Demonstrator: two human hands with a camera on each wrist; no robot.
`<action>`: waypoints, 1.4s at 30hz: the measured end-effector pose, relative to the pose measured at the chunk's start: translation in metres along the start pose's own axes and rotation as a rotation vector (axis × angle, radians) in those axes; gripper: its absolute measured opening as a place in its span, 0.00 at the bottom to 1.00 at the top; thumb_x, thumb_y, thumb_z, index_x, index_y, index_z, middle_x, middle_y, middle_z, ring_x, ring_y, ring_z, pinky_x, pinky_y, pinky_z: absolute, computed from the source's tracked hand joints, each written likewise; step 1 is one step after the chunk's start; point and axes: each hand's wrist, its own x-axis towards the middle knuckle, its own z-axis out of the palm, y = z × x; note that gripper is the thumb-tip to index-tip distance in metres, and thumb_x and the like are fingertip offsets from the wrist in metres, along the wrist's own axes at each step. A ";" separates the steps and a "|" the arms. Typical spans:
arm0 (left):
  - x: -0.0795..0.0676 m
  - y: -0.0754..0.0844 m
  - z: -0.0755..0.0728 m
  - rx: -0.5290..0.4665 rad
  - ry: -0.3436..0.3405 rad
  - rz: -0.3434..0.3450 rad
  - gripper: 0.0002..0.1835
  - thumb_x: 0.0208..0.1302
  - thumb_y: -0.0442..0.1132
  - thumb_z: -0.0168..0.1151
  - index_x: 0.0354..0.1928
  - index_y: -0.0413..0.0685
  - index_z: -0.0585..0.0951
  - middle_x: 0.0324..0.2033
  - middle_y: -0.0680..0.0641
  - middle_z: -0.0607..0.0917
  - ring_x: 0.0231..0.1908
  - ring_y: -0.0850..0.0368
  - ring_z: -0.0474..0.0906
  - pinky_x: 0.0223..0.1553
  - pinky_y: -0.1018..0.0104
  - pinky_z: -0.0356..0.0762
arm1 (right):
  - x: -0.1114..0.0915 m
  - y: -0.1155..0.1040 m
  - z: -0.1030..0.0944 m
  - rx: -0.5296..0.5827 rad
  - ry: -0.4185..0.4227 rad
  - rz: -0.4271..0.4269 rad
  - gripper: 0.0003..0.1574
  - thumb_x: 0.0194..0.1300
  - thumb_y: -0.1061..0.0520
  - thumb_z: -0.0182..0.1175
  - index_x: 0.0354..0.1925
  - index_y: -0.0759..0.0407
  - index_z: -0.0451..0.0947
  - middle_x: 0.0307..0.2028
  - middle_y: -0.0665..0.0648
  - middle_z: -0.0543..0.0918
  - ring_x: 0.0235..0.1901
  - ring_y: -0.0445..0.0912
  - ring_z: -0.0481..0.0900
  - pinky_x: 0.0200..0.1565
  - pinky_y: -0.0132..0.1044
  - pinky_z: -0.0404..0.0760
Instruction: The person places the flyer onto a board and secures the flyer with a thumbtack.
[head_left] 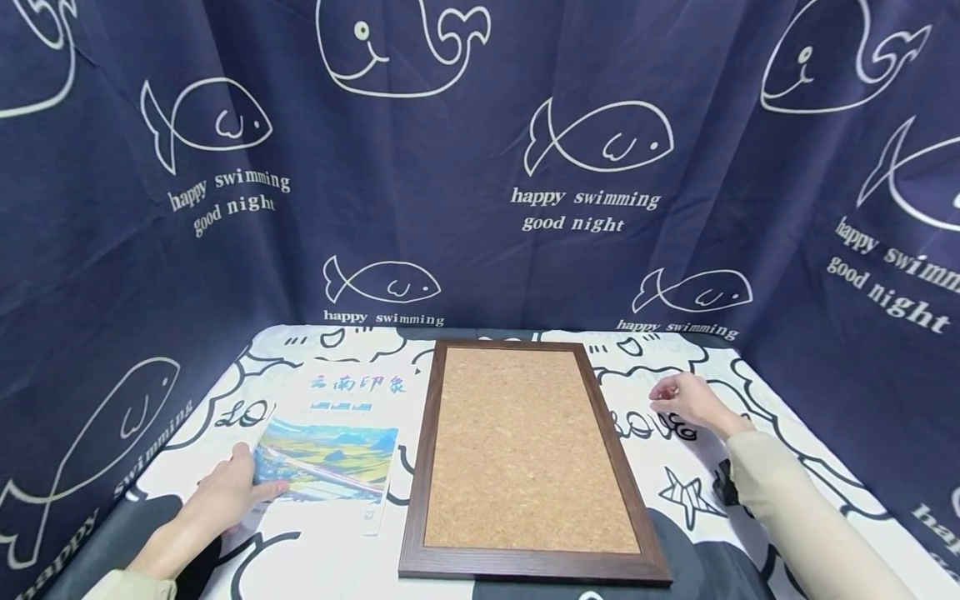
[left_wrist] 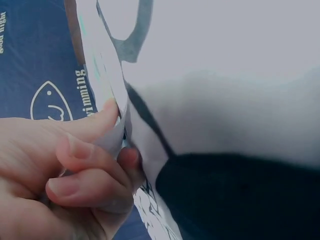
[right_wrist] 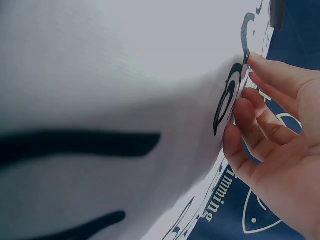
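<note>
Apparently taking hold of the picture sheet (head_left: pixel 330 462), left of the corkboard (head_left: pixel 528 450).
Pinching its left edge with the left hand (head_left: pixel 232 492); curving the right hand's (head_left: pixel 693 402) fingers near the cloth (head_left: pixel 649 467), cannot tell whether around anything. Probably calls next for a steady, crease-free grip.

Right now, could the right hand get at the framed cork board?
Probably yes. The right hand is to the right of the cork board, and only patterned cloth shows between it and the brown frame, so the way seems free.
</note>
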 end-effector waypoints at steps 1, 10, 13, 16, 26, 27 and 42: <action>0.000 0.001 -0.001 -0.008 0.000 0.002 0.41 0.62 0.49 0.65 0.52 0.17 0.56 0.28 0.28 0.78 0.17 0.53 0.77 0.17 0.63 0.76 | 0.000 0.000 -0.001 0.001 -0.002 0.002 0.05 0.54 0.62 0.68 0.32 0.63 0.84 0.25 0.53 0.81 0.26 0.42 0.68 0.33 0.36 0.64; -0.001 -0.003 -0.003 -0.048 -0.008 0.014 0.25 0.64 0.37 0.61 0.48 0.23 0.60 0.21 0.41 0.74 0.11 0.58 0.71 0.14 0.69 0.71 | -0.001 -0.001 -0.003 0.013 0.002 -0.011 0.05 0.54 0.63 0.68 0.31 0.63 0.84 0.24 0.54 0.80 0.25 0.41 0.68 0.33 0.35 0.64; 0.000 -0.005 -0.004 -0.064 -0.011 0.015 0.21 0.65 0.35 0.59 0.47 0.23 0.63 0.20 0.43 0.74 0.11 0.60 0.69 0.13 0.70 0.69 | -0.002 -0.002 -0.003 0.016 0.002 -0.011 0.04 0.53 0.63 0.68 0.30 0.63 0.84 0.24 0.54 0.79 0.25 0.41 0.67 0.33 0.34 0.63; 0.000 -0.008 -0.005 -0.125 -0.018 0.017 0.20 0.67 0.36 0.57 0.48 0.23 0.66 0.19 0.45 0.74 0.09 0.63 0.65 0.12 0.71 0.66 | -0.002 -0.002 -0.003 0.019 0.003 -0.012 0.04 0.53 0.63 0.68 0.30 0.62 0.83 0.24 0.53 0.79 0.24 0.41 0.66 0.32 0.34 0.63; 0.000 -0.008 -0.014 -0.492 -0.079 0.056 0.25 0.72 0.39 0.51 0.64 0.32 0.62 0.15 0.54 0.74 0.10 0.65 0.61 0.11 0.73 0.61 | -0.002 0.002 -0.002 0.012 0.022 -0.028 0.03 0.52 0.62 0.68 0.28 0.61 0.83 0.23 0.53 0.79 0.23 0.38 0.65 0.32 0.33 0.63; 0.000 -0.007 -0.015 -0.505 -0.078 0.058 0.25 0.72 0.39 0.51 0.65 0.32 0.61 0.17 0.54 0.76 0.10 0.65 0.61 0.11 0.73 0.61 | -0.002 0.002 -0.002 0.013 0.022 -0.031 0.03 0.52 0.62 0.68 0.28 0.61 0.83 0.23 0.53 0.79 0.23 0.38 0.65 0.32 0.33 0.63; 0.003 0.011 -0.019 -0.624 0.003 0.074 0.30 0.73 0.43 0.51 0.69 0.37 0.56 0.27 0.51 0.87 0.08 0.66 0.62 0.09 0.71 0.62 | -0.001 0.000 0.000 -0.007 0.006 0.002 0.03 0.54 0.62 0.68 0.29 0.62 0.83 0.24 0.53 0.79 0.26 0.42 0.67 0.34 0.37 0.63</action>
